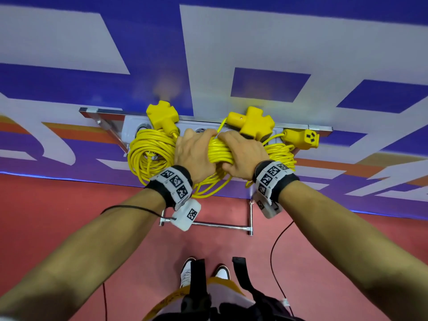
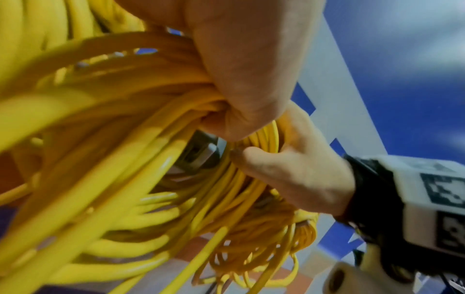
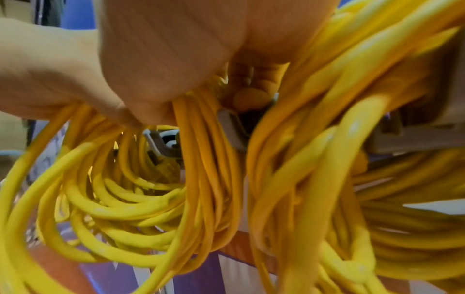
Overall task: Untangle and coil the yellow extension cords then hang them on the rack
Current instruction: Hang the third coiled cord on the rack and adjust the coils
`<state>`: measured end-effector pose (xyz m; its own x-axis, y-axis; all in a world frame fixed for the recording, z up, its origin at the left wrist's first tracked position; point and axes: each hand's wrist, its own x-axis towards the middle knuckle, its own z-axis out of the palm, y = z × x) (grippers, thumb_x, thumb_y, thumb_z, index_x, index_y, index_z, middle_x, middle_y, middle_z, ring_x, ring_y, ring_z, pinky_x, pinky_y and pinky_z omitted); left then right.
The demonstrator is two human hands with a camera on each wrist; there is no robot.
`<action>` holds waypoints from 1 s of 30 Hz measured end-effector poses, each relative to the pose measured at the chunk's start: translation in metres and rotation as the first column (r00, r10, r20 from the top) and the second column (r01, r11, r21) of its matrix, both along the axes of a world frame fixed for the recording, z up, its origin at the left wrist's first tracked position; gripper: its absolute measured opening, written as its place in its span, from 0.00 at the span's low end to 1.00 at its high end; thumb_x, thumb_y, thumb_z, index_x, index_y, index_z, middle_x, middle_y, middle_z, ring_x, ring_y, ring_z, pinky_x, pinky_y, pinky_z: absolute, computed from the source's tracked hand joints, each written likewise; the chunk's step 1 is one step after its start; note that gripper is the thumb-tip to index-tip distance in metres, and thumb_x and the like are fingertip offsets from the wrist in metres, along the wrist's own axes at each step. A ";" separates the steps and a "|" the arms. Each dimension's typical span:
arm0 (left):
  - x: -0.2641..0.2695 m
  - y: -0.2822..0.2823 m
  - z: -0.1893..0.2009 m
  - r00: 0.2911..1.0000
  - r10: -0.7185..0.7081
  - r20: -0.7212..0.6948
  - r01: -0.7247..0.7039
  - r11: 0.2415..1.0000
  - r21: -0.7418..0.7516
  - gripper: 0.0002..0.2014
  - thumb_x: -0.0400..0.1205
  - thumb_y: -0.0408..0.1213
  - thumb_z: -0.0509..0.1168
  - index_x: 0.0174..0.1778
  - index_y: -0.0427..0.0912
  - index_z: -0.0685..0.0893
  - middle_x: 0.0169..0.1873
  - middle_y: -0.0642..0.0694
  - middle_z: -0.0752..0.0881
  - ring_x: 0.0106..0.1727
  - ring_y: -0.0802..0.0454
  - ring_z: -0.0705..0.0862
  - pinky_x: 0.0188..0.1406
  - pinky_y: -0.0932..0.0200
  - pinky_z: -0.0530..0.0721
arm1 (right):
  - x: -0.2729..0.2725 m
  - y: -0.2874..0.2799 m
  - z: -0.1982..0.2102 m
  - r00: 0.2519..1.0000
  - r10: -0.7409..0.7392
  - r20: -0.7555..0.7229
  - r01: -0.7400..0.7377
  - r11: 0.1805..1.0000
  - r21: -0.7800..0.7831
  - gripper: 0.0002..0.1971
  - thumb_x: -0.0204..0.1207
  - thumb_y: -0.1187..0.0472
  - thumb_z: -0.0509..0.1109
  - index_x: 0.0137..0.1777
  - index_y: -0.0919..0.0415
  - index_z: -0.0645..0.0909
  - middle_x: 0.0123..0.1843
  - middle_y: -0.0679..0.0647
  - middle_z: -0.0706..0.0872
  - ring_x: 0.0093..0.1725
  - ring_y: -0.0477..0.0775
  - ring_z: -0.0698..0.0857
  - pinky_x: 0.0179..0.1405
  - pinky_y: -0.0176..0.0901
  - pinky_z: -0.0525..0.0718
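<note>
Both hands [image 1: 195, 154] grip the middle coiled cord [image 1: 218, 152] at the rack [image 1: 111, 128].

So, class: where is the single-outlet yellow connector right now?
In the head view, the single-outlet connector sits at the right end of the rack, right of the right hand, above the rightmost coil.

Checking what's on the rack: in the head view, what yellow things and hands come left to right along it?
Left coil → left hand → middle coil held by both hands → right hand → right coil → single socket end.
</note>
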<state>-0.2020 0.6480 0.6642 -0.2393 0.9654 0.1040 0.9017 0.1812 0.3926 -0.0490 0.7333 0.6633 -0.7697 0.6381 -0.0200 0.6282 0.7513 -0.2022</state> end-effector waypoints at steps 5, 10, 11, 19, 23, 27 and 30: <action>-0.006 0.007 0.007 0.998 -0.009 0.059 0.008 1.000 0.017 0.37 0.64 0.38 0.78 0.72 0.49 0.78 0.55 0.45 0.87 0.59 0.38 0.77 0.56 0.48 0.76 | -0.002 -0.001 0.000 0.999 -0.026 -0.037 0.026 1.000 -0.015 0.35 0.71 0.50 0.74 0.78 0.55 0.69 0.72 0.56 0.78 0.61 0.68 0.84 0.44 0.62 0.86; -0.010 0.009 0.005 0.987 0.059 0.148 -0.059 0.998 -0.002 0.40 0.64 0.40 0.79 0.75 0.53 0.76 0.59 0.43 0.86 0.63 0.39 0.80 0.59 0.50 0.78 | -0.004 0.004 -0.001 0.998 -0.011 -0.070 0.015 0.998 0.055 0.31 0.76 0.50 0.71 0.79 0.55 0.71 0.72 0.55 0.80 0.62 0.64 0.85 0.40 0.59 0.86; -0.011 0.010 0.006 0.986 0.064 0.153 -0.063 0.998 -0.010 0.40 0.65 0.41 0.79 0.76 0.54 0.76 0.60 0.43 0.86 0.64 0.40 0.80 0.59 0.49 0.78 | -0.005 0.004 -0.001 0.997 -0.020 -0.074 0.025 0.998 0.059 0.31 0.76 0.50 0.71 0.79 0.54 0.71 0.72 0.55 0.80 0.62 0.65 0.85 0.40 0.59 0.86; -0.020 0.007 0.002 0.999 -0.010 0.048 0.010 1.000 0.001 0.41 0.71 0.47 0.76 0.82 0.47 0.70 0.71 0.43 0.81 0.72 0.40 0.77 0.65 0.46 0.78 | -0.018 0.000 0.004 0.994 -0.110 0.009 0.110 0.994 0.024 0.32 0.79 0.52 0.68 0.82 0.50 0.64 0.74 0.53 0.75 0.62 0.66 0.83 0.43 0.57 0.82; -0.022 -0.029 -0.021 0.992 -0.045 -0.121 0.057 0.993 0.101 0.43 0.70 0.53 0.74 0.79 0.35 0.71 0.71 0.38 0.78 0.67 0.37 0.76 0.67 0.42 0.77 | -0.018 0.000 0.006 0.995 -0.097 0.028 0.097 0.995 0.014 0.31 0.78 0.54 0.69 0.81 0.50 0.65 0.71 0.54 0.76 0.61 0.67 0.84 0.41 0.56 0.81; -0.014 -0.032 -0.027 0.999 0.049 -0.003 -0.048 0.994 0.102 0.36 0.71 0.45 0.80 0.71 0.32 0.77 0.63 0.36 0.83 0.62 0.33 0.79 0.66 0.49 0.71 | -0.020 -0.003 0.003 0.996 -0.069 0.047 0.069 0.998 0.003 0.30 0.77 0.55 0.69 0.79 0.50 0.68 0.69 0.54 0.77 0.61 0.65 0.83 0.38 0.53 0.77; -0.008 -0.030 -0.022 0.995 0.092 0.038 -0.094 0.994 0.052 0.34 0.71 0.44 0.80 0.71 0.34 0.78 0.59 0.36 0.86 0.61 0.34 0.80 0.63 0.51 0.70 | -0.019 -0.006 0.004 0.997 -0.036 0.066 0.034 0.999 0.028 0.28 0.77 0.53 0.70 0.77 0.49 0.70 0.65 0.52 0.80 0.60 0.63 0.84 0.35 0.50 0.76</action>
